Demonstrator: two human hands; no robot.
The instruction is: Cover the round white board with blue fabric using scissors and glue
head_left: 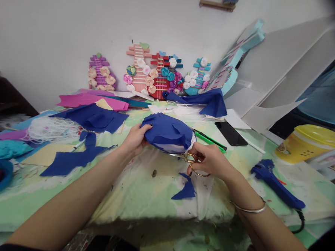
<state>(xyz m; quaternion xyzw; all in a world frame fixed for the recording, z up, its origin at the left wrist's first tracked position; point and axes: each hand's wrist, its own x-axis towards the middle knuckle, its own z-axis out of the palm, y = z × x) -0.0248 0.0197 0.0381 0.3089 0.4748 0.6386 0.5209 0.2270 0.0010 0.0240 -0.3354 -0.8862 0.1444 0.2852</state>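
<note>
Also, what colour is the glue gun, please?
The glue gun is blue, best seen in head view.

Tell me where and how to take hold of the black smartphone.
I'd pinch the black smartphone by its two long edges, near the middle, coming straight down from above: it lies flat on the worktable, and its narrow width should suit a finger-and-thumb span.

1 pale, plain wall (60,30) behind a paint-stained green-and-white table (141,199)
</note>
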